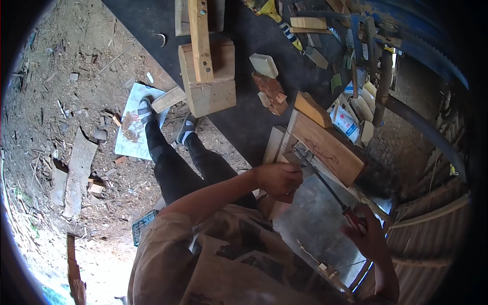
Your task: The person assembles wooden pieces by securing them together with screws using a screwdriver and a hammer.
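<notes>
- The left hand (278, 179) is closed on the near end of a pale wooden strip (277, 145), its grip clamped around the wood just beside the long plank (328, 147).
- The right hand (367, 235) is wrapped around the red handle of a screwdriver (330, 190), grip shut tight on it; the thin dark shaft runs from that hand up toward the near edge of the long plank.
- The tip of the screwdriver meets the wood close to the left hand; whether it touches the plank or the strip cannot be told.
- The long plank lies tilted on the dark tabletop (254, 35), with a small yellowish block (312, 109) resting on its far end.
- A grey metal sheet (315, 218) lies just below the long plank, between the two hands.
- Beyond the long plank, farther along the tabletop, stands a chunky wooden box (213, 86) with an upright post (200, 38) fixed to it.
- Between the wooden box and the long plank lie a pale block (264, 65) and a reddish offcut (271, 91).
- To the right of the long plank lies a heap of tools and scraps (356, 61), too cluttered to tell apart.
- Left of the tabletop the person's feet in sandals (145, 109) stand on a white sheet (133, 122) on the littered dirt floor (61, 101).
</notes>
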`<state>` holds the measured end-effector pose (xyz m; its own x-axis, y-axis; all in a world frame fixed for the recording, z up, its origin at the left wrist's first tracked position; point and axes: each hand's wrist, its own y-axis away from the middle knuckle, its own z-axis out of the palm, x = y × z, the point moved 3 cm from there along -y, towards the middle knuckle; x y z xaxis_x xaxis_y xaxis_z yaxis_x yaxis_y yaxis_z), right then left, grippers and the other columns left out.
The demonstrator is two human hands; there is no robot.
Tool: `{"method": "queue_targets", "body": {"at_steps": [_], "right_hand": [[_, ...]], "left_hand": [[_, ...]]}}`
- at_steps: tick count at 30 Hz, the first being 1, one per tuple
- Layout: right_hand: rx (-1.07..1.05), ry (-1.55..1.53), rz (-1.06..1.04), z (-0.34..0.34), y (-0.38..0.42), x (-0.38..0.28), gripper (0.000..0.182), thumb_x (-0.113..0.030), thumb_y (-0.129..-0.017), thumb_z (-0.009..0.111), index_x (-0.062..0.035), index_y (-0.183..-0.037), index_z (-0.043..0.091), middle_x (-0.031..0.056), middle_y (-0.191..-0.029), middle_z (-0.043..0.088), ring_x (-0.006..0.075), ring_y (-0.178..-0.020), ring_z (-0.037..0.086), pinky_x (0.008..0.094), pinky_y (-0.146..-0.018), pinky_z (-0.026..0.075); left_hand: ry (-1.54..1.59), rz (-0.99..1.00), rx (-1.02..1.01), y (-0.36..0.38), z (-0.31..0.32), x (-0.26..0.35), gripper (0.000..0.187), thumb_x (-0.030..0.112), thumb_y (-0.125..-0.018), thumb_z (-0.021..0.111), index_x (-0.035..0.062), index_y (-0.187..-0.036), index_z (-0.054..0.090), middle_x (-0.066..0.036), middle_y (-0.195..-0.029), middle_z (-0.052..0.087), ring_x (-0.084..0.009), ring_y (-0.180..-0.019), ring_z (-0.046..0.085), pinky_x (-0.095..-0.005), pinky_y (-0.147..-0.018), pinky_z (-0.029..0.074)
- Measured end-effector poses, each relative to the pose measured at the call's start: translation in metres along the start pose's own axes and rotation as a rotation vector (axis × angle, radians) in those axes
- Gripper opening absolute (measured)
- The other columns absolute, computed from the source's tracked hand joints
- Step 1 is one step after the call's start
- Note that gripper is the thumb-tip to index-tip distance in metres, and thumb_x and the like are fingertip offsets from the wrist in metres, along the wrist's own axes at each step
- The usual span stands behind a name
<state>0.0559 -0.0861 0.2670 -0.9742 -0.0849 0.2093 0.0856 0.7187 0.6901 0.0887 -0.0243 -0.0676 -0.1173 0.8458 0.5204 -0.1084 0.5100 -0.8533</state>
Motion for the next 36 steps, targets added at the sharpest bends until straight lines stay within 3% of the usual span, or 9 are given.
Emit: {"method": "queue_targets", "body": {"at_steps": [3,6,9,12,15,18,28,36], "right_hand": [[0.097,0.136,-0.14,0.0,0.001,-0.002,0.043,-0.028,-0.09,0.086,-0.0089,-0.124,0.067,0.0073,-0.09,0.067,0.0207,-0.075,0.07,0.035,-0.067,0.053],[0.332,0.926,-0.497,-0.011,0.008,-0.013,0.046,-0.027,-0.089,0.086,-0.0111,-0.129,0.07,0.0062,-0.1,0.066,0.0185,-0.079,0.068,0.0357,-0.066,0.054],[0.382,1.172,-0.627,-0.012,0.004,-0.02,0.044,-0.032,-0.096,0.08,-0.0128,-0.135,0.071,0.0035,-0.098,0.065,0.0185,-0.075,0.065,0.034,-0.061,0.053],[0.321,1.108,-0.587,-0.003,0.004,-0.022,0.039,-0.035,-0.101,0.075,-0.0134,-0.133,0.074,0.0035,-0.097,0.064,0.0181,-0.073,0.063,0.032,-0.059,0.052],[0.408,1.22,-0.758,-0.006,0.0,-0.025,0.037,-0.038,-0.102,0.074,-0.0138,-0.13,0.076,0.0039,-0.096,0.064,0.0189,-0.072,0.063,0.032,-0.06,0.053],[0.437,1.237,-0.78,-0.009,-0.005,-0.02,0.036,-0.037,-0.102,0.074,-0.0149,-0.13,0.077,0.0047,-0.094,0.065,0.0199,-0.072,0.063,0.032,-0.062,0.054],[0.326,1.123,-0.574,-0.011,-0.007,-0.051,0.035,-0.034,-0.102,0.073,-0.0095,-0.127,0.074,0.0011,-0.085,0.058,0.0137,-0.061,0.054,0.0302,-0.052,0.044],[0.234,0.929,-0.385,-0.004,-0.004,-0.052,0.034,-0.034,-0.101,0.074,-0.0106,-0.124,0.065,-0.0009,-0.082,0.065,0.0147,-0.065,0.066,0.034,-0.054,0.048]], "left_hand": [[-0.036,0.058,0.027,-0.004,-0.005,-0.002,0.018,0.024,-0.074,0.069,0.0095,-0.069,0.059,-0.005,-0.077,0.057,-0.0246,-0.085,0.06,-0.0396,-0.09,0.051],[-0.051,0.059,0.027,0.0,0.001,-0.002,0.018,0.025,-0.072,0.069,0.0097,-0.069,0.06,-0.005,-0.077,0.058,-0.0248,-0.086,0.061,-0.0394,-0.09,0.051],[-0.061,0.047,0.016,0.0,-0.001,-0.001,0.018,0.025,-0.072,0.069,0.0096,-0.069,0.061,-0.005,-0.078,0.059,-0.0249,-0.087,0.062,-0.0391,-0.091,0.051],[-0.063,0.06,0.026,0.001,-0.002,-0.002,0.019,0.027,-0.072,0.068,0.0092,-0.069,0.062,-0.005,-0.08,0.061,-0.0251,-0.088,0.062,-0.0395,-0.093,0.05],[-0.083,0.092,0.059,0.002,-0.001,-0.002,0.021,0.03,-0.072,0.066,0.0097,-0.067,0.063,-0.006,-0.079,0.062,-0.0261,-0.09,0.061,-0.0414,-0.093,0.048],[-0.09,0.139,0.062,0.003,-0.003,-0.004,0.021,0.032,-0.072,0.065,0.0111,-0.068,0.063,-0.006,-0.08,0.064,-0.0265,-0.091,0.062,-0.0429,-0.094,0.048],[-0.053,0.129,0.036,0.004,-0.007,-0.006,0.022,0.032,-0.071,0.065,0.0107,-0.068,0.062,-0.006,-0.081,0.063,-0.0259,-0.094,0.062,-0.0414,-0.095,0.048],[0.01,0.072,0.113,0.005,-0.008,-0.004,0.023,0.03,-0.071,0.067,0.0078,-0.068,0.062,-0.006,-0.08,0.061,-0.0268,-0.093,0.062,-0.0406,-0.092,0.048]]}}
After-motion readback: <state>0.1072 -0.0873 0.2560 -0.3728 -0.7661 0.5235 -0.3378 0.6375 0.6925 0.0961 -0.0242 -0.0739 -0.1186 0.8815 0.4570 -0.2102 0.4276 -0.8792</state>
